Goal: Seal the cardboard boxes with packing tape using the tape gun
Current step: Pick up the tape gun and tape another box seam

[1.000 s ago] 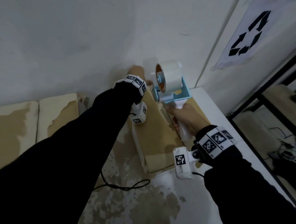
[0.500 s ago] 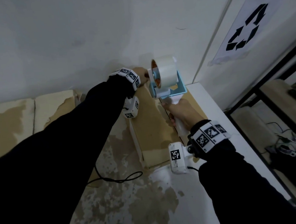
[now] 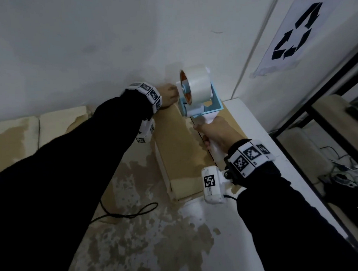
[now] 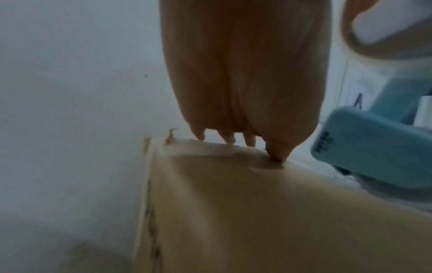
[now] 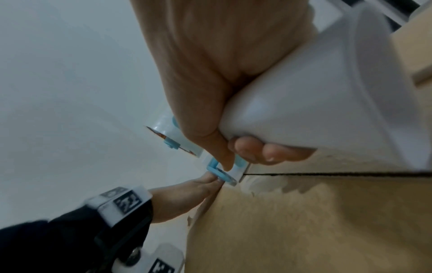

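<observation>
A brown cardboard box (image 3: 181,147) lies on the table against the wall, its top seam (image 5: 350,174) running away from me. My right hand (image 3: 215,133) grips the white handle (image 5: 315,96) of the blue tape gun (image 3: 201,106), which carries a clear tape roll (image 3: 198,83). The gun's nose sits at the box's far end, over the seam. My left hand (image 3: 168,94) rests at the far edge right beside the nose. Its thumb (image 4: 278,153) presses on the box top (image 4: 257,212) and its straight fingers reach past the edge.
Flattened cardboard sheets (image 3: 13,141) lie at the left along the wall. A black cable (image 3: 132,213) loops on the worn white table (image 3: 222,237) near the box. A black metal shelf frame (image 3: 319,110) stands at the right, below a recycling sign (image 3: 293,34).
The tape gun has shifted a little further toward the box's far edge. My left hand now sits lower, right against the gun's nose.
</observation>
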